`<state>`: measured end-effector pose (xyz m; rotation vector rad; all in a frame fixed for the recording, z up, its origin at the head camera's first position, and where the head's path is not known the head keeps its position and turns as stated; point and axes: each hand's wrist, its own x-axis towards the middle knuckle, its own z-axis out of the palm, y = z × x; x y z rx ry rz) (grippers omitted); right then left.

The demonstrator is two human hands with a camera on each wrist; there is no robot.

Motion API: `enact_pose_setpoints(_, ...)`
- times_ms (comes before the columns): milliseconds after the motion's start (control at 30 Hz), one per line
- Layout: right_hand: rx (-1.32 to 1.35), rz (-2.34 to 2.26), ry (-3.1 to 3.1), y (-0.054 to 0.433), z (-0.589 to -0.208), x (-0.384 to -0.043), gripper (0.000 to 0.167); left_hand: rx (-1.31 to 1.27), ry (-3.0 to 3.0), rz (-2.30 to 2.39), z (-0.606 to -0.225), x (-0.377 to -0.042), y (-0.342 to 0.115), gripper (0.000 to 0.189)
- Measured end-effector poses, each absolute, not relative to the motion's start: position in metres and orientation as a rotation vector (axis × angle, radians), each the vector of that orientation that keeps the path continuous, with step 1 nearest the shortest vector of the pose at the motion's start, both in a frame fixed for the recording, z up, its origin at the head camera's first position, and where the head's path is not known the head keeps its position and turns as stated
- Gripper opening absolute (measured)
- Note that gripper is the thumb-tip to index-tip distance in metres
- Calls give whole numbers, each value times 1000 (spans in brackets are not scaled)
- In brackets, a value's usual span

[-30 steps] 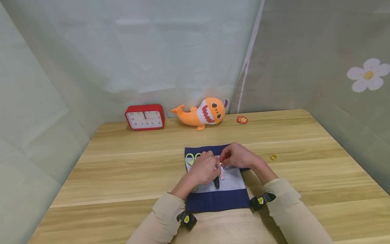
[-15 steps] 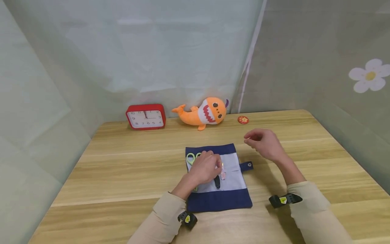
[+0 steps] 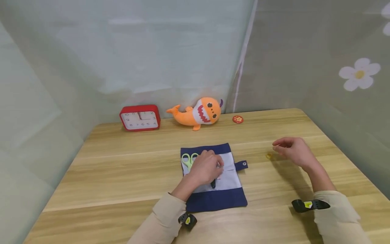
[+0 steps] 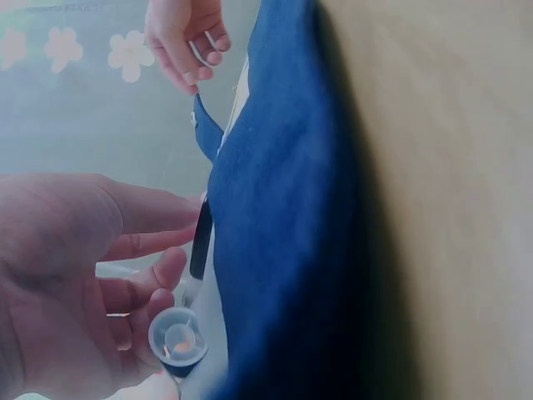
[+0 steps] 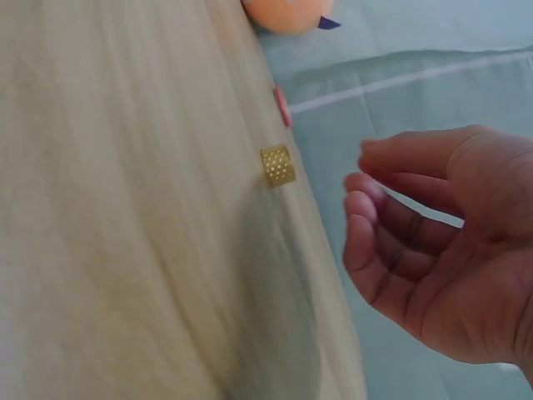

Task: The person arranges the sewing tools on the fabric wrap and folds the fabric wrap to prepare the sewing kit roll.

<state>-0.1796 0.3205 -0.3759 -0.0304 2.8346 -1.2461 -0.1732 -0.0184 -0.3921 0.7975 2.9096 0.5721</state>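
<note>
"Starting with the right hand (image 3: 294, 151), is it gripping anything?"

"It's raised above the bench (image 3: 106, 183), fingers loosely bent, with nothing between them. A gold dimpled ring (image 5: 277, 165) lies on the bench near its fingertips."

"And the left hand (image 3: 205, 168)?"

"That's over the spread navy cloth pouch (image 3: 217, 200), fingers bent; one fingertip is just beside a black handle (image 4: 200, 250). I can't tell whether it grips something."

"What else is in the pouch?"

"Scissors (image 3: 190, 161) with pale green loops, at the left. A snap strap (image 3: 240, 165) sticks out to the right."

"And farther back?"

"A red clock (image 3: 140, 118), an orange plush shark (image 3: 186, 118), then a small red disc (image 3: 238, 119), left to right."
</note>
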Motion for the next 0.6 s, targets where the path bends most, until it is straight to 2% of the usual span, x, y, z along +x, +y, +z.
enact_pose_setpoints(600,-54,-1113,2721,314,-386,-178,39,799,2881,457,-393,-173,0,17)
